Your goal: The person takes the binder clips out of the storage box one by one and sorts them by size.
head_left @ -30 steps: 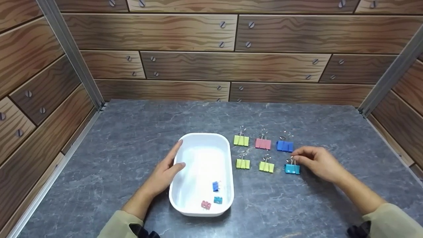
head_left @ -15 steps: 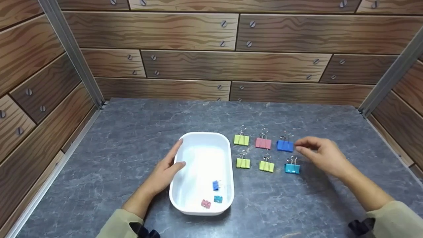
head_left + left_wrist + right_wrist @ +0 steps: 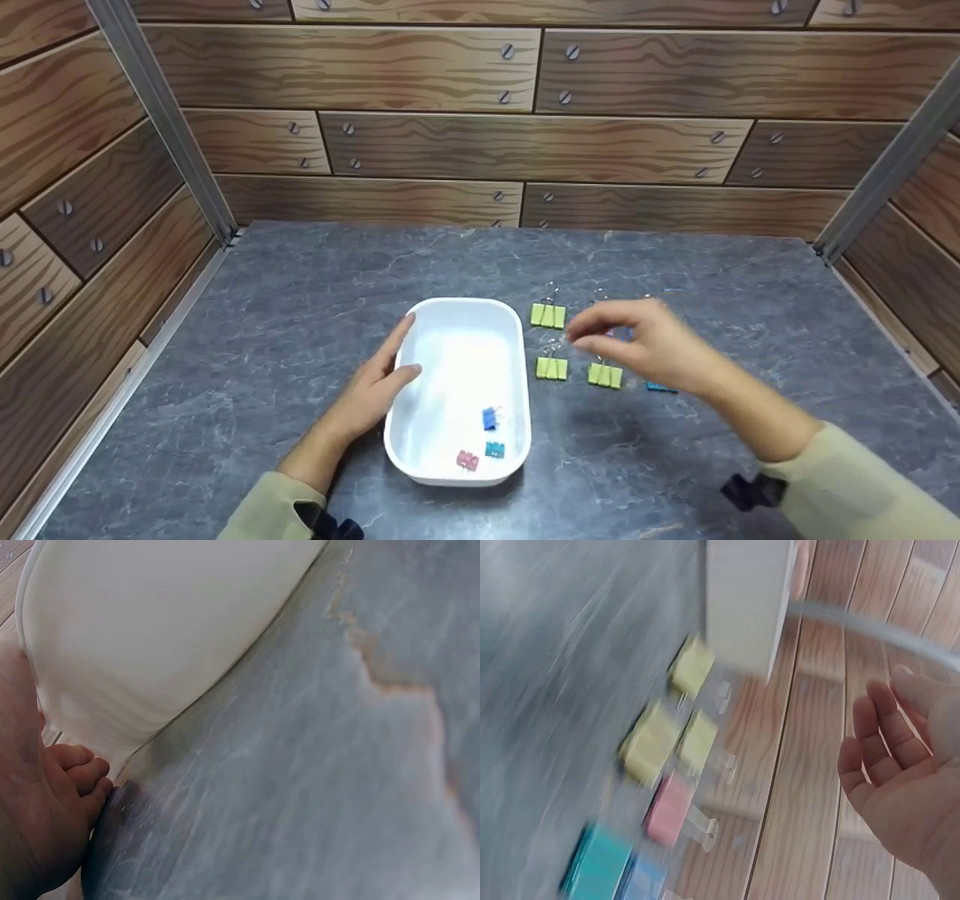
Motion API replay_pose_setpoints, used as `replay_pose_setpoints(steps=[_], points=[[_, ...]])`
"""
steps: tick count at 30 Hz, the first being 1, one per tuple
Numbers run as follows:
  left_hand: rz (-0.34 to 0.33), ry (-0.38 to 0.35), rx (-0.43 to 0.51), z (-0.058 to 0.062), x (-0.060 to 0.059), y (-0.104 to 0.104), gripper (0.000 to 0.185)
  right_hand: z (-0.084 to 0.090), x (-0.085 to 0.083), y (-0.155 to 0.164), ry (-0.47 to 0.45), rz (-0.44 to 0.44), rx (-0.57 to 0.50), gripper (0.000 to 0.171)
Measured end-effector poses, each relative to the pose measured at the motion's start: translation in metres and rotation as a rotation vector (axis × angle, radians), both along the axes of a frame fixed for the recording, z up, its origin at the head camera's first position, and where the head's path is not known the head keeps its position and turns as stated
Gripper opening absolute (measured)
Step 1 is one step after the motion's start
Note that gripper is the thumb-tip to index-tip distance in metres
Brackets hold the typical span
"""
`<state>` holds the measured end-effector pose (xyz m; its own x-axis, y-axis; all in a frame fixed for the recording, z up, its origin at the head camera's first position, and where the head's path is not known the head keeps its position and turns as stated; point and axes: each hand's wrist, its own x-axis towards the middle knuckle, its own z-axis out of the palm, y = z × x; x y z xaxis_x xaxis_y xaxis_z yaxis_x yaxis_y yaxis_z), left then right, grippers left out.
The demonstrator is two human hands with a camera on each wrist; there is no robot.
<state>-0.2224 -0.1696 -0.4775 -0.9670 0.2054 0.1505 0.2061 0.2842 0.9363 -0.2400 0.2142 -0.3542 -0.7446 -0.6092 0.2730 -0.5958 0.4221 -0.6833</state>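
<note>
Head view shows my right hand (image 3: 652, 345), fingers loosely curled and empty, hovering above the pink clip (image 3: 671, 808), while my left hand (image 3: 375, 394) steadies the white tray (image 3: 450, 319) to its left.

Legible text, labels, brands, numbers, signs: none in any view.

- White tray (image 3: 397, 450): plain, unmarked.
- Binder clips, yellow-green (image 3: 548, 316), and the rest of the coloured set: no print can be made out; the right wrist view is motion-blurred.
- Desk (image 3: 300, 300): grey marbled surface, no markings.
- Wood-pattern wall panels (image 3: 420, 146): printed grain and screw heads only, no lettering.
- Sleeves (image 3: 862, 487): no logo or tag readable.
</note>
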Motion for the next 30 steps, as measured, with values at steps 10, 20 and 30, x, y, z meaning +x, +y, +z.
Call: replay_pose_setpoints(steps=[10, 20, 30], points=[[-0.011, -0.012, 0.004, 0.000, 0.001, -0.002, 0.072, -0.014, 0.007, -0.080, -0.086, 0.340, 0.091, 0.019], [-0.010, 0.001, -0.003, 0.000, 0.002, 0.000, 0.071, -0.035, 0.008, -0.118, -0.112, 0.557, 0.207, 0.016], [-0.009, 0.005, -0.006, 0.000, 0.002, -0.001, 0.071, -0.049, 0.011, -0.129, -0.139, 0.604, 0.329, 0.017]])
